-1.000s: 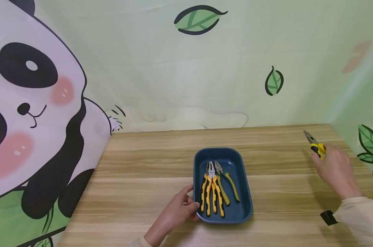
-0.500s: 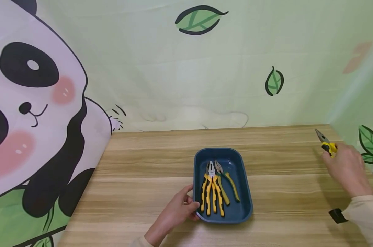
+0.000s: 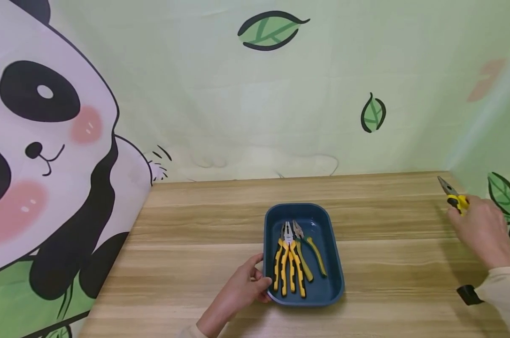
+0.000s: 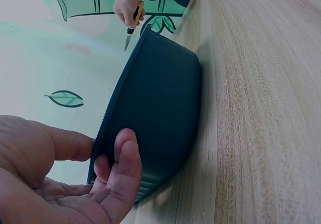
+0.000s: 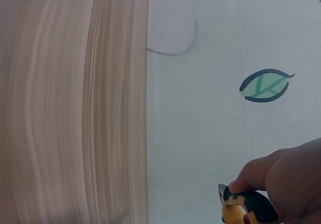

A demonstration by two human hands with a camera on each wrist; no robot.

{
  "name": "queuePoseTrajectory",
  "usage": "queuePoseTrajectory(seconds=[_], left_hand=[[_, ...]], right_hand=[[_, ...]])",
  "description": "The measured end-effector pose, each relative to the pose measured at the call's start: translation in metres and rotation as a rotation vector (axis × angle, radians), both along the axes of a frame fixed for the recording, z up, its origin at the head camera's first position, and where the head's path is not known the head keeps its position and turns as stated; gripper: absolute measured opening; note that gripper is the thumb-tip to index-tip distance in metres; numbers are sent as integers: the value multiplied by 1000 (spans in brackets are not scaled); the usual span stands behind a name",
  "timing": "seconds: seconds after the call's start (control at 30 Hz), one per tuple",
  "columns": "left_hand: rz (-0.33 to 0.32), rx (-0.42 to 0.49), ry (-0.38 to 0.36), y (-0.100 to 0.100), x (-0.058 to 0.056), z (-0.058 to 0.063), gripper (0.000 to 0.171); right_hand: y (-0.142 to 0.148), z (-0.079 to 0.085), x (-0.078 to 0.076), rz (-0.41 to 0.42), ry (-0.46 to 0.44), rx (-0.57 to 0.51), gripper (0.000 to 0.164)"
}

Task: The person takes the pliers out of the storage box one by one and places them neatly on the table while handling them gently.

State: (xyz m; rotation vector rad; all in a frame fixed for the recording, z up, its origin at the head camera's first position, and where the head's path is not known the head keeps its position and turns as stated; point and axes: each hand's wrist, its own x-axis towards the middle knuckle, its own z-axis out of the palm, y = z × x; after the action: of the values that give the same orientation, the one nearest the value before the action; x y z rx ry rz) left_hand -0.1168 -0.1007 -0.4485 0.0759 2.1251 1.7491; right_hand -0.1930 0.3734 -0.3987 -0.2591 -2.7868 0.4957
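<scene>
Gripping the handles with curled fingers, the right hand is holding a pair of long-nosed metal pliers with yellow-and-black grips above the far right corner of the wood-grain table. Their narrow nose is pointing toward the far edge and slightly left. Over the last second this hand has been travelling rightward with them, and the slide is getting smaller. The gap to the tray is therefore widening, which suggests that this one pair is being handled apart from the rest.

Toward the near edge, the dark blue rectangular tray with rounded corners is sitting in the same spot. The left hand is pinching its left wall near the tray's near left corner, probably steadying it. Inside, a silver-headed pair with yellow-and-black handles is lying over a similar pair, partly hidden; just beside them, pliers with dull yellow-and-green handles are lying spread.

Beyond the far edge, a pale green printed backdrop is rising, with a large cartoon panda showing at left.
</scene>
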Motion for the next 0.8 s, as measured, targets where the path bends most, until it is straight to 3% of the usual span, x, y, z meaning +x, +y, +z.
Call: queuePoseTrajectory(seconds=[0.8], left_hand=[[6,-13,-32,-1,-1,-3,63]], right_hand=[[12,-1,-1,-27,-39,-2,51]])
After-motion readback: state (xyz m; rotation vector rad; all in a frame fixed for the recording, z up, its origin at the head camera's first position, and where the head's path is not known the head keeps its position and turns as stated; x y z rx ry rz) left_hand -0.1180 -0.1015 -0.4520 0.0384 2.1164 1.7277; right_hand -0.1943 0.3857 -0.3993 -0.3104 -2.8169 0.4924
